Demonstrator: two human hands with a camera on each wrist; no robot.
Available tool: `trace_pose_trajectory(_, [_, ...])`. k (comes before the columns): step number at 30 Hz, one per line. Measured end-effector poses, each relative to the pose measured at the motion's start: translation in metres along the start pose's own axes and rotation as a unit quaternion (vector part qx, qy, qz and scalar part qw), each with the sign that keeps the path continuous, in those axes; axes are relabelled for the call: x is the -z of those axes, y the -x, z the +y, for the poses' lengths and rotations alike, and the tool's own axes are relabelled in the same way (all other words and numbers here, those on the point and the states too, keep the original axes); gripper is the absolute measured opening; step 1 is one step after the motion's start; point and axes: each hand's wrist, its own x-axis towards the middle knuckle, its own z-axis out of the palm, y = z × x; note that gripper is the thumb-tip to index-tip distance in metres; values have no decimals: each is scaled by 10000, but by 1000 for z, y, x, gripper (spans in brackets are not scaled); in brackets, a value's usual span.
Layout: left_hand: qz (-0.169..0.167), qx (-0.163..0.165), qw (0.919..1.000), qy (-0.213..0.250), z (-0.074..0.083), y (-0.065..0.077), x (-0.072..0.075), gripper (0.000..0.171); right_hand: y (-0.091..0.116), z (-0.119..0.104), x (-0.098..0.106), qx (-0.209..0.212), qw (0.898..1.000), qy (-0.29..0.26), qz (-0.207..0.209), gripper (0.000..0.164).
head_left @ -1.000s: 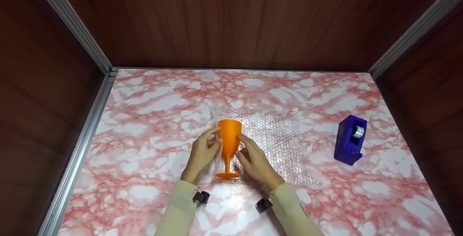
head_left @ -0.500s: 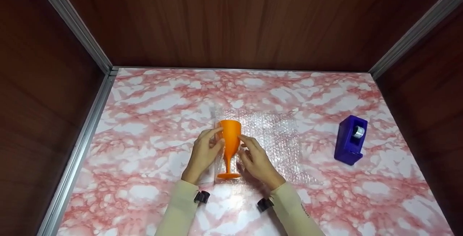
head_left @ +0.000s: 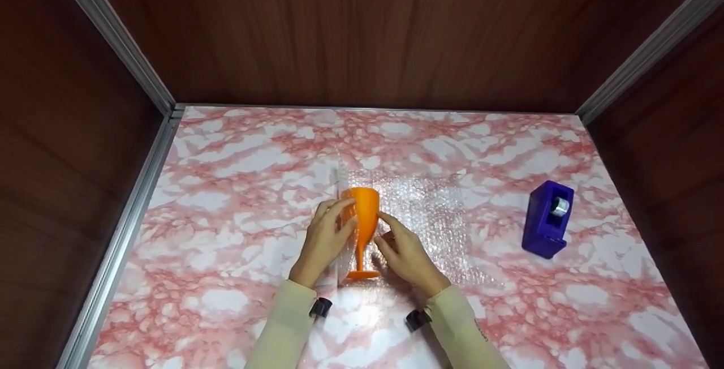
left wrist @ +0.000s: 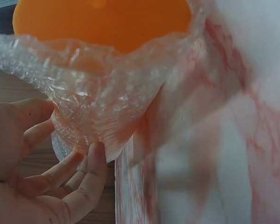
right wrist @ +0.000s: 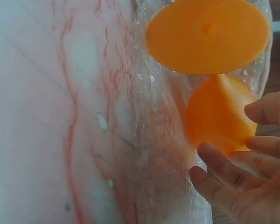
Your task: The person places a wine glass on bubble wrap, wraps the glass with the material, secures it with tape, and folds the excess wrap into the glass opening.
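An orange goblet (head_left: 368,207) lies on its side on a clear sheet of bubble wrap (head_left: 432,216), its foot towards me. My left hand (head_left: 326,239) holds the sheet's left edge up against the goblet's bowl. In the left wrist view, thumb and fingers bend round the gathered bubble wrap (left wrist: 98,98), and the orange foot shows above it. On the other side, my right hand (head_left: 406,253) touches the bowl with loosely spread fingers. The right wrist view shows the goblet's round foot (right wrist: 207,35) and those fingertips (right wrist: 207,151) at the bowl.
A purple tape dispenser (head_left: 547,219) with a roll of clear tape stands to the right on the red-and-white marbled table (head_left: 237,159). Dark wood panels (head_left: 362,35) with metal edging enclose the back and both sides.
The goblet has shifted slightly to the right. My left hand has moved right with it, bringing the bubble wrap's edge up over the bowl's left side. My right hand has shifted slightly right.
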Motion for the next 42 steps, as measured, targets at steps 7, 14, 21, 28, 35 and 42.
trace_pose_trajectory(7, [-26, -6, 9999, -158, 2, 0, 0, 41, -1, 2, 2, -27, 9999, -121, -111, 54])
trace_pose_trajectory(14, [-48, 67, 9998, -161, 1, 4, -1, 41, 0, 2, 3, 34, 9997, -49, -234, 56])
trace_pose_trajectory(21, [-38, -164, 9998, -55, 1, 1, -2, 40, -2, 0, -1, 88, 9998, 58, -145, 52])
trace_pose_trajectory(28, [-121, -25, 9999, -69, 2, -1, -5, 39, -4, 0, -2, 401, 9989, -124, 210, 45])
trace_pose_trajectory(35, [-52, -94, 9998, -161, 6, 2, -6, 41, -1, 0, 0, 599, 9981, 89, 76, 57])
trace_pose_trajectory(42, [47, -345, 9984, -456, 9, 0, -13, 41, 1, -6, 8, 258, 9977, 544, -302, 64])
